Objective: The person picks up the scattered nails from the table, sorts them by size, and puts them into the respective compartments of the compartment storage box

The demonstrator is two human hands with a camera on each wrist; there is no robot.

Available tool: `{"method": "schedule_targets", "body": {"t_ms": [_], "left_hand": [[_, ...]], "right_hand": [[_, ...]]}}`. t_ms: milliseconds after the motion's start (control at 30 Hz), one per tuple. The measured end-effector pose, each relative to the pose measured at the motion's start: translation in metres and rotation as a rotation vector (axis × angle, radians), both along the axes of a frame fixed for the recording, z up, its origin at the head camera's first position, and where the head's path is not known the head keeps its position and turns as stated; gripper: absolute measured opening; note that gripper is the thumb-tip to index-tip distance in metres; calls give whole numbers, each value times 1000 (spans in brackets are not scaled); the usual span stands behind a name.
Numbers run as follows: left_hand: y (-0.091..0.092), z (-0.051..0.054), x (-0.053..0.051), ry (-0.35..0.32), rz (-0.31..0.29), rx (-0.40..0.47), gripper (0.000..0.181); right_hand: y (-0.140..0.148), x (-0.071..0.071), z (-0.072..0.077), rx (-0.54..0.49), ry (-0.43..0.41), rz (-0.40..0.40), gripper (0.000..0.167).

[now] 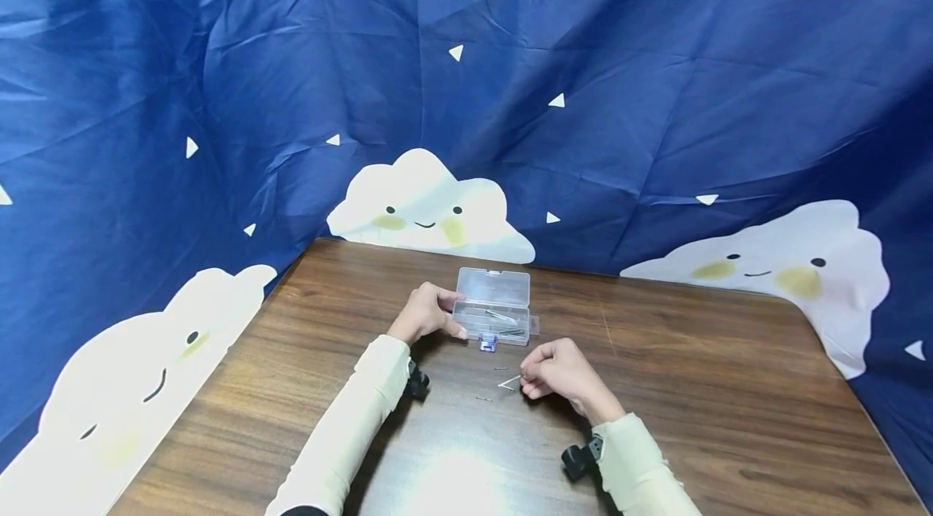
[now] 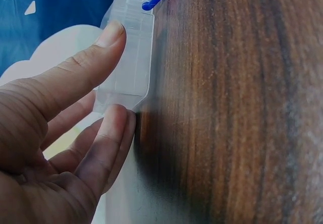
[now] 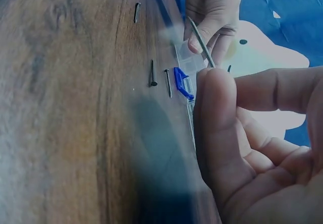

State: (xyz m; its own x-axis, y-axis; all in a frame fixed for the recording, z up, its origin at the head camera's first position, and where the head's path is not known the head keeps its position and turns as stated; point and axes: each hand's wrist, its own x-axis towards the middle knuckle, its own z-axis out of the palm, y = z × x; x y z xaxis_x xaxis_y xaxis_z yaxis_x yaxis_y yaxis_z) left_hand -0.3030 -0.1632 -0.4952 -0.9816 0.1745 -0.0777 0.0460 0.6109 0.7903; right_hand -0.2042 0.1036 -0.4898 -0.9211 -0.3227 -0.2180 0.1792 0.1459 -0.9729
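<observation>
R hand (image 1: 563,377) thumb + index pinch one thin grey metal nail (image 3: 202,42) near the brown wood-grain worktop (image 1: 670,370), in front of the open clear-plastic rect. box (image 1: 493,289), while L hand (image 1: 428,313) has thumb & fingers bent round the box's L end; step in hand looks like collecting nails, w/ 3 loose dark metal nails (image 3: 153,73) lying nearby. Next move prob. calls for lifting the nail past the blue plastic latch (image 1: 487,344), box held steady. Nail's gripped end hidden by thumb, box contents too small to ID, box cut off in L wrist view.
</observation>
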Motion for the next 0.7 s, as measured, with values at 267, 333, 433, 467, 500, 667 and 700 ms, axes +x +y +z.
{"method": "schedule_targets", "body": {"t_ms": [267, 333, 433, 467, 500, 667, 700], "left_hand": [[0, -1, 0, -2, 1, -1, 73], [0, -1, 1, -2, 2, -1, 73], [-1, 0, 1, 0, 2, -2, 73], [0, 0, 1, 2, 1, -1, 73], [0, 0, 1, 2, 0, 0, 73], [0, 1, 2, 5, -2, 6, 73], [0, 1, 2, 5, -1, 7, 72]], "right_hand": [[-1, -1, 2, -31, -9, -53, 11], [-1, -3, 2, -29, -8, -72, 10], [-2, -5, 2, -26, 1, -90, 9], [-2, -5, 2, -25, 3, -93, 10], [-3, -6, 2, -23, 4, -95, 11], [-5, -8, 5, -19, 10, -111, 14], [-5, -9, 6, -20, 11, -120, 14]]}}
